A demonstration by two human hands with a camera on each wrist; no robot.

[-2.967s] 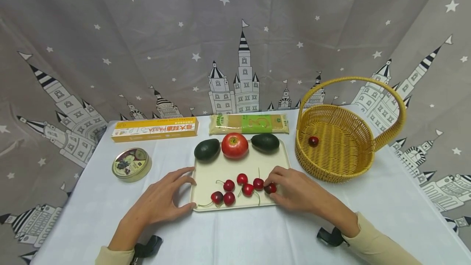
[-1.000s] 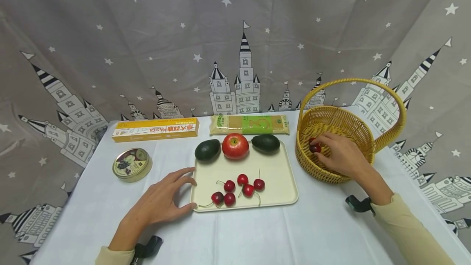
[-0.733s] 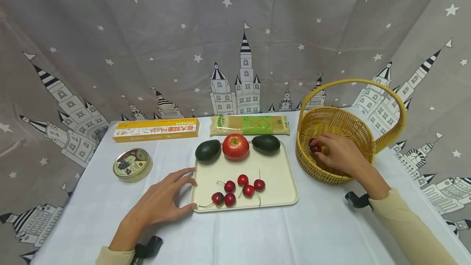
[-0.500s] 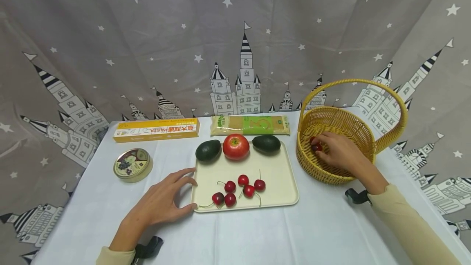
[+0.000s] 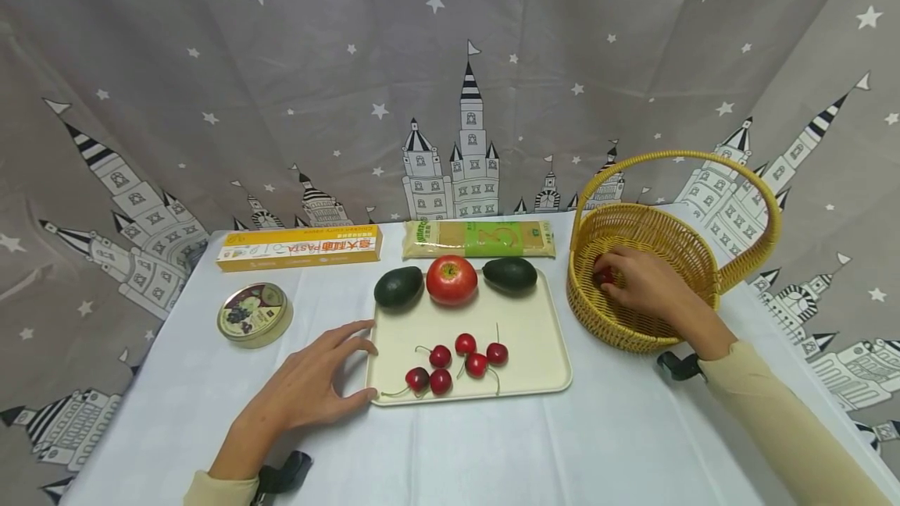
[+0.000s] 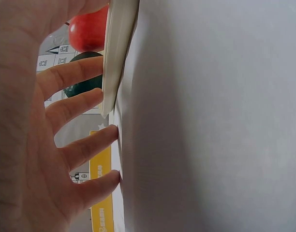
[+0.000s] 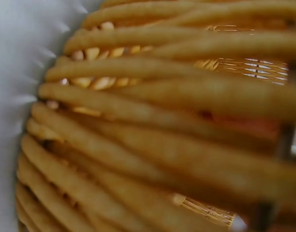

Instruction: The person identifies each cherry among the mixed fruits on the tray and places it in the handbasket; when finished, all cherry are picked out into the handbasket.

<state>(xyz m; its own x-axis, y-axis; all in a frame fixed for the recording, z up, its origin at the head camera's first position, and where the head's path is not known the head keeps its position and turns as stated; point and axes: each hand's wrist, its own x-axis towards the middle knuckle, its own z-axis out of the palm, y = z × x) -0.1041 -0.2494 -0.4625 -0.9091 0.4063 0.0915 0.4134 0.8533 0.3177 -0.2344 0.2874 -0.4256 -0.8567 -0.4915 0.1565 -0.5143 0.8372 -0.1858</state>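
My right hand (image 5: 648, 284) reaches down inside the yellow wicker basket (image 5: 585, 320), its thumb and fingers bent round a dark red cherry (image 5: 605, 276). Basket weave fills the right wrist view and hides the fingers there. My left hand (image 5: 309, 381) rests at the left side of the cream tray (image 5: 537, 334), fingers spread and fingertips at its rim. In the left wrist view two fingers touch the tray edge and two reach down to the cloth. Several stemmed cherries (image 5: 476, 366) lie on the tray's near half, with a tomato (image 5: 451, 281) and two avocados (image 5: 398, 287) behind them.
A yellow pasta box (image 5: 298, 248) and a green-labelled noodle packet (image 5: 478, 239) lie along the back. A round tin (image 5: 253, 315) stands left of the tray. The basket's tall handle (image 5: 678, 155) arches over the right forearm's side. A castle-print curtain hangs behind the table.
The right hand has carried a cherry from the tray's right side into the basket, then shifted slightly there, its fingers covering more of the cherries. The left hand has stayed at the tray.
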